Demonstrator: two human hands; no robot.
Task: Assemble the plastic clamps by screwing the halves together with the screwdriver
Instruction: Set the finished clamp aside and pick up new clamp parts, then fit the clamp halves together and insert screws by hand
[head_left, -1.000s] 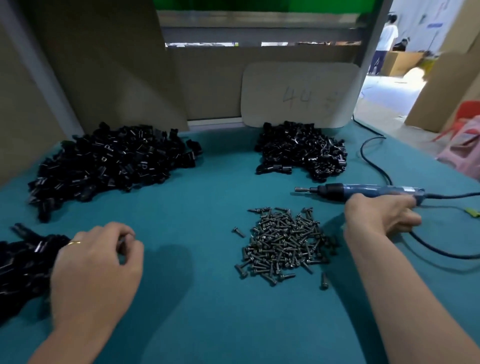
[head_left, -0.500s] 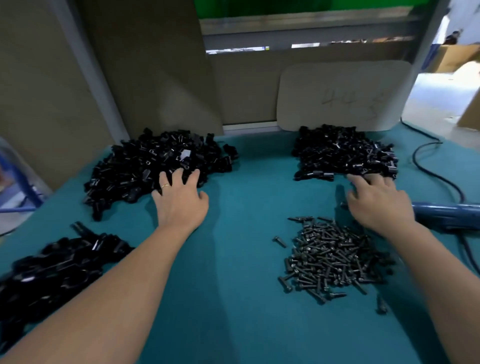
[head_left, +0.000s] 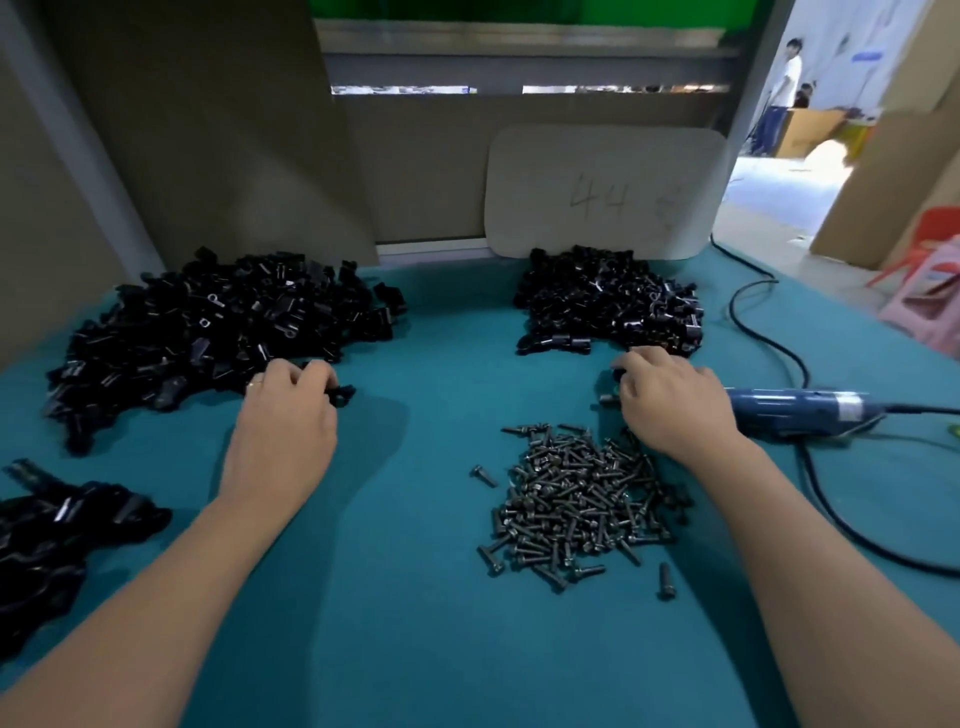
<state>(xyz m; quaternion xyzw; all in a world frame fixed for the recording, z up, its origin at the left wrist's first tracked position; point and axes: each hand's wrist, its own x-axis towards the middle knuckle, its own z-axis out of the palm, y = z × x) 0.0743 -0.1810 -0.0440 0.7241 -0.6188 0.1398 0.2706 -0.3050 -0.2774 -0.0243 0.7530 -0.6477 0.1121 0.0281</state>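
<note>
Black clamp halves (head_left: 218, 332), teal table (head_left: 415, 597)

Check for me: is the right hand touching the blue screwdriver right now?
Cannot tell. In the head view the right hand overlaps the front of the blue screwdriver lying on the table, hiding any contact or gap; its fingers curl toward the black parts instead.

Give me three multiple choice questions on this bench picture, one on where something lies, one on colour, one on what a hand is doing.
1. Where does the screwdriver lie?
A. right of the screws
B. on the left pile
C. off the table

2. What colour is the table?
A. red
B. teal
C. white

3. What is the left hand doing?
A. lying flat
B. holding the screwdriver
C. pinching a black part

Answers: 1 A, it lies beside the right hand. 2 B, teal all over. 3 C, curled fingers grip the part at the pile's edge.
</note>
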